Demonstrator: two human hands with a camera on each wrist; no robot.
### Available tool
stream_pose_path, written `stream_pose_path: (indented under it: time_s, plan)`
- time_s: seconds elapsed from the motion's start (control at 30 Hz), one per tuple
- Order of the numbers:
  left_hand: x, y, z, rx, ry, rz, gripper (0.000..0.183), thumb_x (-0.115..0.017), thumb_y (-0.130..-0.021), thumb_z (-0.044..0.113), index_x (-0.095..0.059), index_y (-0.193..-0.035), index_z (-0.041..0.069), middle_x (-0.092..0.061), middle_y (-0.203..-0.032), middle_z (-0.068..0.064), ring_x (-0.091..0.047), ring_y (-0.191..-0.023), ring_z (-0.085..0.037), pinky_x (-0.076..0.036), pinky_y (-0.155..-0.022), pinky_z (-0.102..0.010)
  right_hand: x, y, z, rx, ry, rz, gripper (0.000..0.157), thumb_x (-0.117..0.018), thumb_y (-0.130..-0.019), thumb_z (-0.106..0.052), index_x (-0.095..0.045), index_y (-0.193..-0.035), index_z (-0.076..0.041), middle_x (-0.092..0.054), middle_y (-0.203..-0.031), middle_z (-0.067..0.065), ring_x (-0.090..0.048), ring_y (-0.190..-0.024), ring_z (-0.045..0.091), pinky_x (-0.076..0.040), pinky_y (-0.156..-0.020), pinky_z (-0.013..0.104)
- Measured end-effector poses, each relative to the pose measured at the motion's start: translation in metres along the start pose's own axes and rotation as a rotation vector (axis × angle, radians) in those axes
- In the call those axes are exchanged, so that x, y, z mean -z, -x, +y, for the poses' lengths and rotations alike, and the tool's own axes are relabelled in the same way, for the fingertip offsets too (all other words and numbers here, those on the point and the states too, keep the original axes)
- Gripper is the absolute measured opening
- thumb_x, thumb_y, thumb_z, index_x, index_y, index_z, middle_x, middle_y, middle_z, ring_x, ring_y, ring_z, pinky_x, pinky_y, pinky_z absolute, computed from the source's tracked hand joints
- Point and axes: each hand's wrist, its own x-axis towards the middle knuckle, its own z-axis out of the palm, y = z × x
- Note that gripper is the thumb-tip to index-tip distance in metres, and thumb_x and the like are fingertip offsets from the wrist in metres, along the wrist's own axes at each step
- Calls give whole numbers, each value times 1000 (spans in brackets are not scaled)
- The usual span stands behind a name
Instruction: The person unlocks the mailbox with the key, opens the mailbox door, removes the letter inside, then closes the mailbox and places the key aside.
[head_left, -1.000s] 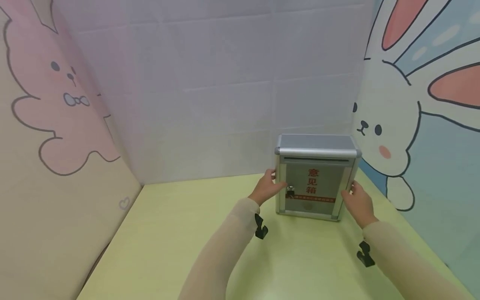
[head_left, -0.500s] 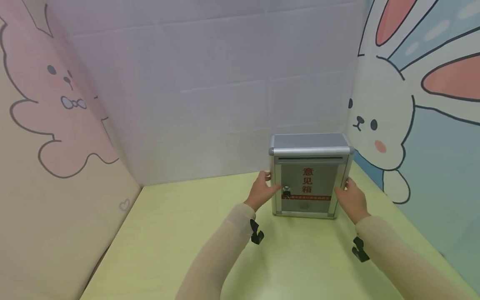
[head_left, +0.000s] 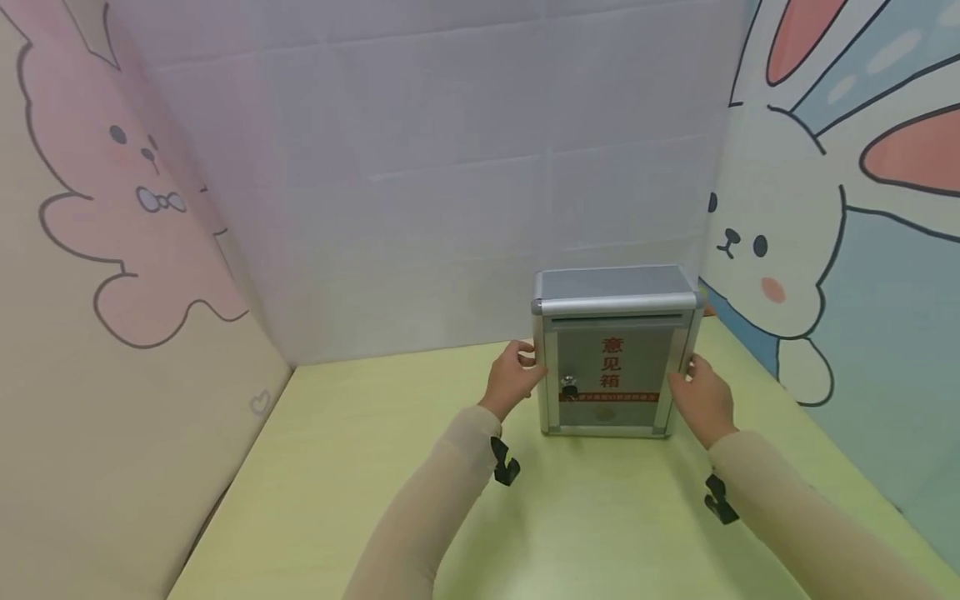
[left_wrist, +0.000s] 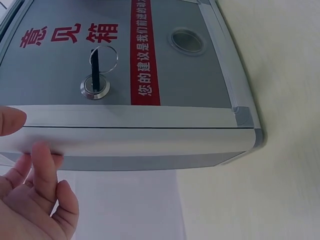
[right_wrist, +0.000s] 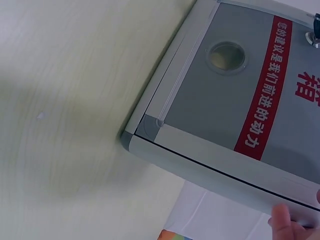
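Note:
A silver-framed grey suggestion box [head_left: 609,358] stands upright on the pale table, red lettering on its front. In the left wrist view a key with a ring [left_wrist: 96,70] sits in its round lock [left_wrist: 95,87]. My left hand [head_left: 512,379] holds the box's left side, thumb by the front frame and bent fingers at the side wall. On the opposite edge, my right hand [head_left: 703,402] grips it, thumb on the front and fingers round the side. Only the right hand's fingertips [right_wrist: 282,220] show in the right wrist view.
The pale yellow table [head_left: 375,433] reaches back to a white sheet wall [head_left: 412,208]. Rabbit-printed walls [head_left: 862,333] close in both sides, the right one near my right hand. A small orange corner [right_wrist: 170,235] peeks out behind the box.
The box has shifted a little left and turned slightly, both hands moving with it. My left thumb has drawn back from near the lock to the box's left edge.

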Motion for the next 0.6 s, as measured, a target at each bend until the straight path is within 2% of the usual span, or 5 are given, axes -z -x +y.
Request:
stream_pose_path:
  time_s: [0.2,0.3,0.47,0.6]
  plan:
    - [12,3,-9,-14,5,21,23,-64,-85,12,-60,-105,3,-66,-87,-8,-52,-47,-13,-46,-49,-27,-6,1,-2,-10,-3,24,57,-38,-98,-22,-29,-142,13,-45,-134,34,-48,-118,47,-41,-92,55]
    - [20,5,-13,-16,20,23,20,-64,-86,13,-61,-102,2,-64,-82,-7,-48,-45,-10,-49,-52,-32,-10,1,-7,-1,-3,39,56,-39,-97,-21,-32,-140,13,-47,-132,34,-50,-116,47,-42,-90,54]
    - [33,13,-19,-27,9,11,21,-64,-88,12,-60,-104,0,-64,-89,-10,-52,-52,-11,-50,-52,-31,-16,1,-11,31,-7,41,53,-42,-95,-21,-38,-136,12,-53,-125,33,-53,-110,46,-44,-86,53]
    - [42,21,-26,-84,-78,-9,23,-64,-88,12,-58,-108,1,-66,-100,-13,-58,-64,-14,-49,-58,-28,-21,3,-13,51,-10,31,51,-46,-94,-22,-42,-132,12,-58,-118,32,-57,-102,44,-45,-80,51]
